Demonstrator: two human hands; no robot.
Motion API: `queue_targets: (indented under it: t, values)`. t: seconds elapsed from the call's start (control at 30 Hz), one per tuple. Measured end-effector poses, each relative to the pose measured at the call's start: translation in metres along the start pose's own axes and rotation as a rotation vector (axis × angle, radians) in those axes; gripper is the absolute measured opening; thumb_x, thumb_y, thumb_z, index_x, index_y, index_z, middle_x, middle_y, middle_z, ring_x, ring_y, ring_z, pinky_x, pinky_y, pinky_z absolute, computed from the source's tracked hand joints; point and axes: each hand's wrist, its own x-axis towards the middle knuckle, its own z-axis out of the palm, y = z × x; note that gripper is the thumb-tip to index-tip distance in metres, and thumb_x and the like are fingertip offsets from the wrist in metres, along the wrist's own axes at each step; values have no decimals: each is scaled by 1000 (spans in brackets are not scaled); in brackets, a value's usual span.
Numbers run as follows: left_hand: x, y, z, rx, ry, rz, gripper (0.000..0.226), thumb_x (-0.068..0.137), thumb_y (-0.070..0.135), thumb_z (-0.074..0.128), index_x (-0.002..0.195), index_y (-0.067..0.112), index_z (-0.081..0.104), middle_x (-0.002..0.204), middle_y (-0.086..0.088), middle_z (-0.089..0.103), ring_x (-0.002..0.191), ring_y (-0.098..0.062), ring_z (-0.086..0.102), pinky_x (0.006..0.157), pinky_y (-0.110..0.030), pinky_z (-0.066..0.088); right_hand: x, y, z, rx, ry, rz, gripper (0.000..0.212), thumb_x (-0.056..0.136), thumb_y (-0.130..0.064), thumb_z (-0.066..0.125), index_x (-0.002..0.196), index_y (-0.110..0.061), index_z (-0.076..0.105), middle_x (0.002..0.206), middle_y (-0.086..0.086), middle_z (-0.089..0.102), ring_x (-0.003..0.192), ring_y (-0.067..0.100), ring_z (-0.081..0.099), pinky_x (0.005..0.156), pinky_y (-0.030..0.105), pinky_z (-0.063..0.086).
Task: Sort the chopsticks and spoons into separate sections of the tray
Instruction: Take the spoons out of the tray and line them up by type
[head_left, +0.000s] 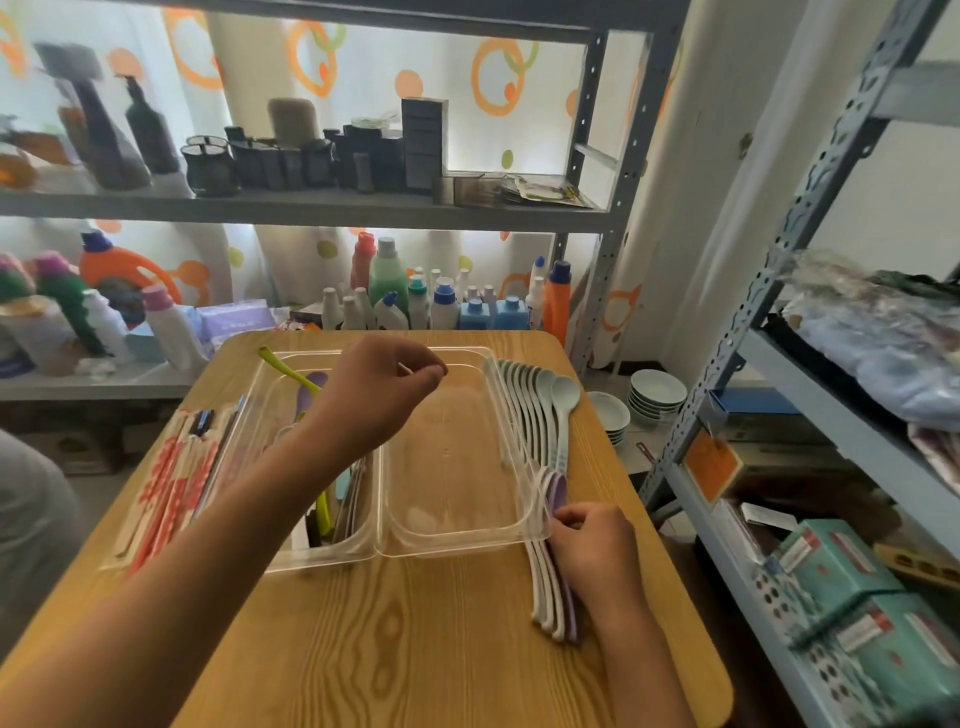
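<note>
Head view looks down on a wooden table (415, 623) bearing a clear plastic tray (457, 540) with two long sections side by side. Much of the left section is hidden behind the left forearm; what shows there is a green utensil (291, 370), a purple spoon (311, 392) and some dark handles at the near end, too blurred to sort out. The right section shows only bare plastic.

Left hand (382, 387) hovers over the tray, thumb and forefinger pinched on a thin pale stick-like tip (405, 369); what it is cannot be told. Right hand (592, 545) rests at the tray's near right corner, fingers curled onto the handles of a row of spoons (540, 415) lying just beside the tray's right edge. These are pale grey-white with long handles, one purple among them; their near ends are partly covered by the hand.

Wrapped chopsticks (171, 478) in red-and-white sleeves lie left of the tray, their print unreadable. Bottles (447, 301) on the shelf behind carry labels too blurred to read.
</note>
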Motion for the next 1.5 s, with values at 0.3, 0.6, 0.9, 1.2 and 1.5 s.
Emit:
queue_targets:
  t: [0.3, 0.6, 0.9, 1.2, 1.5]
  values:
    - [4, -12, 5, -3, -12, -18, 17, 93, 21, 61, 102, 15, 74, 87, 8, 67, 81, -3, 61, 65, -16, 46, 1, -3, -11, 107, -84, 41, 18, 96, -14, 58, 94, -22, 74, 78, -10, 69, 76, 8, 65, 70, 31, 57]
    - [1, -18, 1, 1, 8, -15, 17, 93, 21, 62, 102, 15, 74, 82, 13, 64, 79, -3, 62, 64, -14, 45, 4, 7, -14, 162, 8, 63, 20, 96, -13, 56, 87, -21, 72, 71, -1, 71, 61, 12, 62, 60, 32, 54]
    - [-7, -37, -25, 44, 57, -70, 15, 92, 21, 63, 100, 17, 74, 78, 14, 63, 75, -3, 62, 73, -29, 55, 5, -44, -13, 440, 147, -81, 19, 94, -8, 57, 89, -15, 73, 73, 2, 70, 66, 12, 63, 61, 24, 52]
    - [-14, -103, -62, 117, 92, -282, 17, 95, 16, 58, 106, 14, 71, 86, 4, 66, 78, -10, 64, 84, -37, 55, 1, -117, 54, 403, -63, -282, 17, 94, -8, 60, 97, -14, 75, 76, -7, 71, 63, -2, 64, 53, 11, 47]
    - [4, -152, -43, 493, -239, -439, 41, 84, 10, 70, 122, 22, 60, 120, -4, 64, 111, -24, 60, 98, -39, 48, -16, -138, 89, 429, -202, -329, 18, 96, -11, 59, 99, -23, 72, 79, -7, 71, 67, -5, 64, 55, 12, 48]
